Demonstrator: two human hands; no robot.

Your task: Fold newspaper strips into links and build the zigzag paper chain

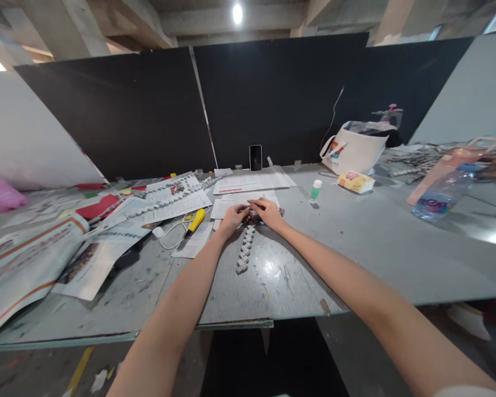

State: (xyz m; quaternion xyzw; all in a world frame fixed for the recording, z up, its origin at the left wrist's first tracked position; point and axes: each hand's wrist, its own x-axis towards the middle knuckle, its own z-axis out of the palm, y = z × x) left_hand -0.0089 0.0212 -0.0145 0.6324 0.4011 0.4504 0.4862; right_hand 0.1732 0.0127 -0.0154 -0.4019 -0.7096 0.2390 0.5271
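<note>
A zigzag chain of folded paper (244, 251) lies on the grey table, its far end running up under my hands. My left hand (235, 216) is closed in a pinch at that far end. From the other side my right hand (268, 212) reaches in, its fingers bent over the same spot and almost meeting the left ones. What lies between the fingertips is small, dark and mostly covered, apparently part of the chain. White paper sheets (223, 208) lie just beyond the hands.
A yellow utility knife (195, 222) and a white cable (165, 237) lie left, near newspapers (103, 253) and a longer paper chain (161, 205). A phone (255, 158) stands at the back. Rightward are a glue stick (315, 191), tissue pack (355, 182), white bag (353, 151) and bottle (444, 196).
</note>
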